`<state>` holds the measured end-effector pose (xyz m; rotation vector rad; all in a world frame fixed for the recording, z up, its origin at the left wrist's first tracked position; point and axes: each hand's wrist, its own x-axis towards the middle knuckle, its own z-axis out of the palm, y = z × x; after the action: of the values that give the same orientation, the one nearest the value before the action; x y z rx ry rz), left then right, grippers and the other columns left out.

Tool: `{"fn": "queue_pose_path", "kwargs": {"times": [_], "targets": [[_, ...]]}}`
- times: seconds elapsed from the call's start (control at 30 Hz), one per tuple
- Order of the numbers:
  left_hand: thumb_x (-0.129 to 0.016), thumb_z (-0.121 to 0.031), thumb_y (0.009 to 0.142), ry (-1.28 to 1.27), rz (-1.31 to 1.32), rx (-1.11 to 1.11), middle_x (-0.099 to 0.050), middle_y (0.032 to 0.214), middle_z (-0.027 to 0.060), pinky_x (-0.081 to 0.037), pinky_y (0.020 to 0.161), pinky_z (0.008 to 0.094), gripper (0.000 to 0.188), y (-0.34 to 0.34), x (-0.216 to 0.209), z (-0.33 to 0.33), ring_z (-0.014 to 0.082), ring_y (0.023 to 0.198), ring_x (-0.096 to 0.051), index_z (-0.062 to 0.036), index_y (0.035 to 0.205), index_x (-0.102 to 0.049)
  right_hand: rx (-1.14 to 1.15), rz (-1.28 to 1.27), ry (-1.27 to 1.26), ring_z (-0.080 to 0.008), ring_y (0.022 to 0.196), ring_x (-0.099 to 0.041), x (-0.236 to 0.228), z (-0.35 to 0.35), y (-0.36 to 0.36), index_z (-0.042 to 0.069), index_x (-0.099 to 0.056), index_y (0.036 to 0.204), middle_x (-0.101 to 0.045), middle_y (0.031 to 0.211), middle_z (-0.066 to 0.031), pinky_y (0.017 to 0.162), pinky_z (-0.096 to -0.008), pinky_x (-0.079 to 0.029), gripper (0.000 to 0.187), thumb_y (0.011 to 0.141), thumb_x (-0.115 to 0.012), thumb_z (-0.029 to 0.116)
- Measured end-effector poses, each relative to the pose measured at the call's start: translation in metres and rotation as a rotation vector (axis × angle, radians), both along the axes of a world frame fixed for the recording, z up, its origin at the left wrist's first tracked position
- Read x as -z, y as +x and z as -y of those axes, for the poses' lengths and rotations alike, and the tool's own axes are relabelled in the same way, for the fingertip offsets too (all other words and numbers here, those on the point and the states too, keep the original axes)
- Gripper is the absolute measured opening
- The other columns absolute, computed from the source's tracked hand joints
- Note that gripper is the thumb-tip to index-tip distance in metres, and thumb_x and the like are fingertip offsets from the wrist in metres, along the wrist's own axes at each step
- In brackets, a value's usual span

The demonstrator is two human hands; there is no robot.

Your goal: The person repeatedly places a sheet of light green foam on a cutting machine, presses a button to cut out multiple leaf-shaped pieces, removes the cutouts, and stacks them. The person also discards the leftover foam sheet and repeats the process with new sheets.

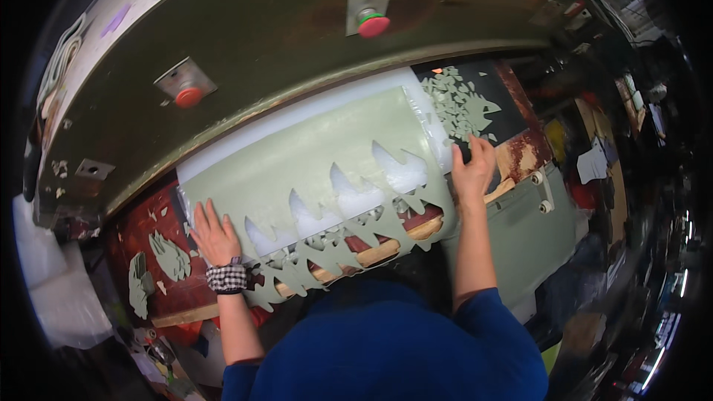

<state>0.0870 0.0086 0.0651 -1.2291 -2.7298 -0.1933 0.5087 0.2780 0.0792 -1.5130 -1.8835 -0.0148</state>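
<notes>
A pale green sheet, thin and leather-like, lies over a white board. Jagged, leaf-like openings run along its near part, and its near edge hangs over the wooden table edge. My left hand rests flat at the sheet's left edge, fingers stretched out. Beyond the sheet's right edge is my right hand, thumb and fingers curved with a gap between them. Nothing shows in that gap. Just past its fingertips lies a heap of small green scraps on a dark surface.
Across the far side runs a dark green machine beam with a red push button and a second red button. Stacked green cut pieces lie on the reddish table at left. Green material hangs at right.
</notes>
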Motion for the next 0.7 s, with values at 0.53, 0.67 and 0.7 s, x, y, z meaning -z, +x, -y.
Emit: {"fn": "queue_pose_path", "kwargs": {"times": [0.53,0.67,0.7], "targets": [[-0.054,-0.026,0.090,0.079,0.020,-0.012,-0.038,0.145,0.0161,-0.024,0.110,0.0573,0.052,0.007,-0.005,0.005,0.0321,0.134,-0.036,-0.0101,0.138,-0.045,-0.158,-1.638,-0.524,-0.0349,0.122,-0.047,0.018,0.012,0.103,0.004,-0.043,0.137,-0.048,0.136,-0.0176,0.104,-0.0458,-0.041,0.054,0.091,-0.059,0.027],[-0.054,-0.028,0.090,0.102,0.055,-0.006,-0.037,0.145,0.0159,-0.021,0.110,0.0582,0.051,0.009,-0.011,0.005,0.0315,0.136,-0.033,-0.0091,0.137,-0.045,0.033,-2.678,-0.733,-0.0425,0.122,-0.040,0.008,0.014,0.080,-0.001,-0.046,0.133,-0.047,0.132,-0.0212,0.104,-0.0554,-0.039,0.063,0.083,-0.063,0.033],[-0.053,-0.027,0.090,0.105,0.074,0.000,-0.036,0.145,0.0166,-0.020,0.111,0.0583,0.051,0.009,-0.012,0.005,0.0316,0.136,-0.033,-0.0086,0.137,-0.045,0.106,-2.685,-0.735,-0.0428,0.120,-0.040,0.006,0.016,0.069,-0.001,-0.047,0.133,-0.047,0.131,-0.0214,0.103,-0.0548,-0.040,0.063,0.081,-0.063,0.032]]}}
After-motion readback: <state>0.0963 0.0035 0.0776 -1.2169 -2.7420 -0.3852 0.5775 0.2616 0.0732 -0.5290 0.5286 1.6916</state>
